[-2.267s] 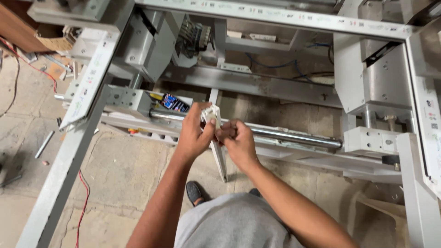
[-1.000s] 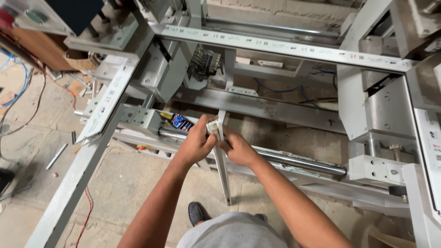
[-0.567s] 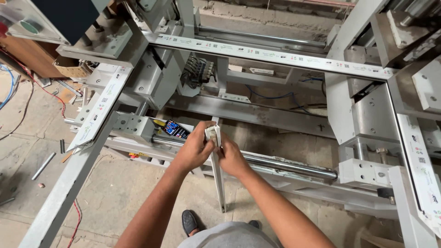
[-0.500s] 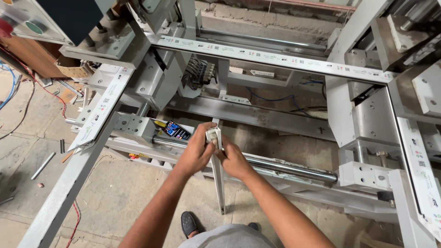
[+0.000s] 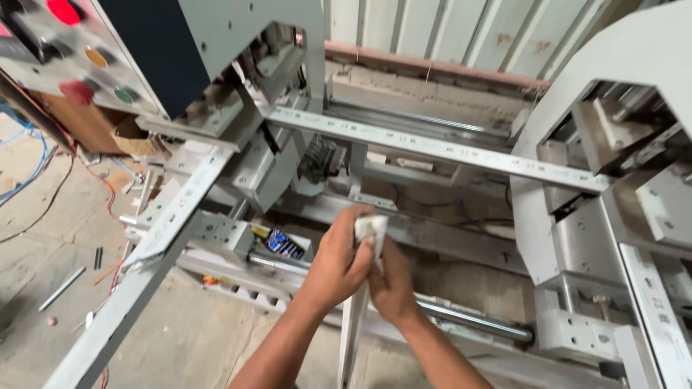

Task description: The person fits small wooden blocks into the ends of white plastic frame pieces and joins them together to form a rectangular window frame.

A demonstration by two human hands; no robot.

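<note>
A person looks down at their own two bare hands, held close together over a grey metal machine frame. The left hand and the right hand both close around a small white wad, perhaps a rag or crumpled paper; what it is made of cannot be told. The left hand's fingers wrap over its near side, and the right hand grips it from below and behind, so the wad sticks up between them. The hands sit just above a narrow upright white bar and a shiny steel rod that runs across the lower frame.

Containers: left of the hands, a small open white box is tucked into the frame beside the rod, holding blue and yellow items too small to identify. Further left, an open cardboard box stands on the floor under a dark control panel with red, orange and green round buttons; its contents are hidden.

A long flat rail crosses the machine behind the hands. Red and blue wires and loose metal rods lie on the concrete floor at left.
</note>
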